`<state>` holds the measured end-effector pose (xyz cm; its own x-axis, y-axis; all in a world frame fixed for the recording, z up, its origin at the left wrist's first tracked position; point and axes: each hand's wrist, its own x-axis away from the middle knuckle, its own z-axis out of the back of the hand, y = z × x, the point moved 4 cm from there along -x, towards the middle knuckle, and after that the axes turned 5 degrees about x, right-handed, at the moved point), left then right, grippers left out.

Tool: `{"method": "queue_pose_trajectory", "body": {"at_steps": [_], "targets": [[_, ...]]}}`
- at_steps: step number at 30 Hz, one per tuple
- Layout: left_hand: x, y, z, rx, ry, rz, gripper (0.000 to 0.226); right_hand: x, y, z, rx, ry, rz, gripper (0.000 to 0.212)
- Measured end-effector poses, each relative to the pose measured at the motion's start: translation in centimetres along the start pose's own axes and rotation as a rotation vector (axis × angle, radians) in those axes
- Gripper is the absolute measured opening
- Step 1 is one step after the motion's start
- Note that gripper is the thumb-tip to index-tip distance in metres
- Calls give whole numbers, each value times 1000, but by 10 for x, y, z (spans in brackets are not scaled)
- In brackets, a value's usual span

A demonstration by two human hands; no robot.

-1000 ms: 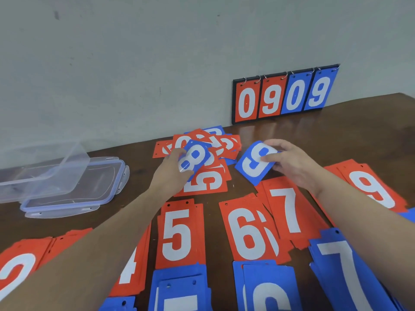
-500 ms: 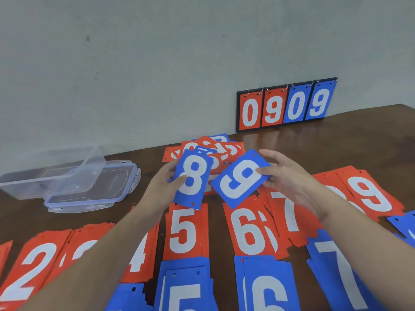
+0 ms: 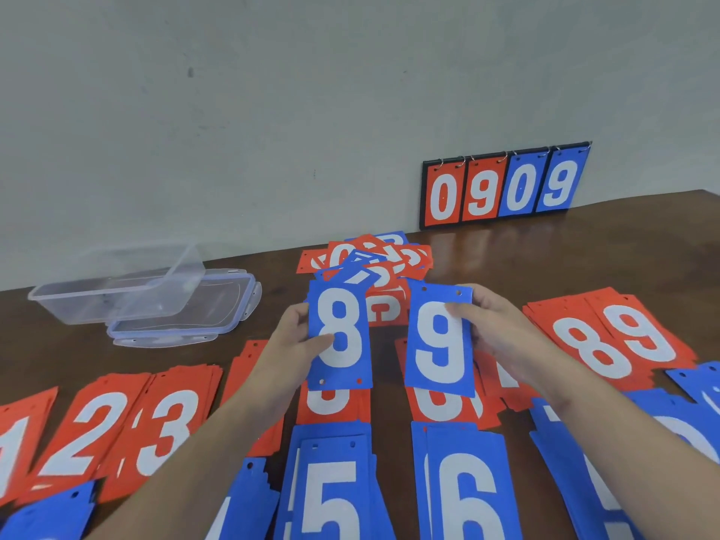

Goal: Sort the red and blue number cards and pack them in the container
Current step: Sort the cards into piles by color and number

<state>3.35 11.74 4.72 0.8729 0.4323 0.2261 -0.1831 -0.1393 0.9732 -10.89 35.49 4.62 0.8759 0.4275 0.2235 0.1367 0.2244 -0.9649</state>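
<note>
My left hand (image 3: 290, 350) grips a blue 8 card (image 3: 339, 337), thumb across its face, held upright above the table. Beside it my right hand (image 3: 496, 333) pinches a blue 9 card (image 3: 438, 341) by its right edge. Behind both lies a mixed heap of red and blue cards (image 3: 374, 259). Red stacks run in a row: 2 (image 3: 91, 430), 3 (image 3: 167, 426), 8 (image 3: 596, 348), 9 (image 3: 639, 333). Blue stacks sit nearest me: 5 (image 3: 331, 496), 6 (image 3: 467, 496). The clear container (image 3: 117, 292) stands at the left on its lid (image 3: 218, 302).
A black scoreboard stand (image 3: 502, 187) reading 0909 leans against the wall at the back right. The brown table (image 3: 506, 259) shows bare wood between the heap and the stand. More blue cards (image 3: 693, 387) lie at the right edge.
Both hands lifted the blue 8 and 9 off the heap and drew them toward me; the 9 turned upright. The view tilted down, showing more sorted stacks.
</note>
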Motion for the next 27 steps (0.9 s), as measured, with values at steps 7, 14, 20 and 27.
{"method": "queue_pose_trajectory", "body": {"at_steps": [7, 14, 20, 27], "targets": [[8, -10, -26, 34, -82, 23, 74, 22, 4, 25, 59, 115, -12, 13], [14, -11, -80, 21, -249, 16, 78, 58, 9, 82, 76, 169, -31, 29], [17, -14, -136, -26, -382, 61, 67, 101, 25, 132, 49, 313, -46, 43], [19, -15, -190, -45, -352, 66, 21, 151, 49, 186, -19, 406, -105, 22]]}}
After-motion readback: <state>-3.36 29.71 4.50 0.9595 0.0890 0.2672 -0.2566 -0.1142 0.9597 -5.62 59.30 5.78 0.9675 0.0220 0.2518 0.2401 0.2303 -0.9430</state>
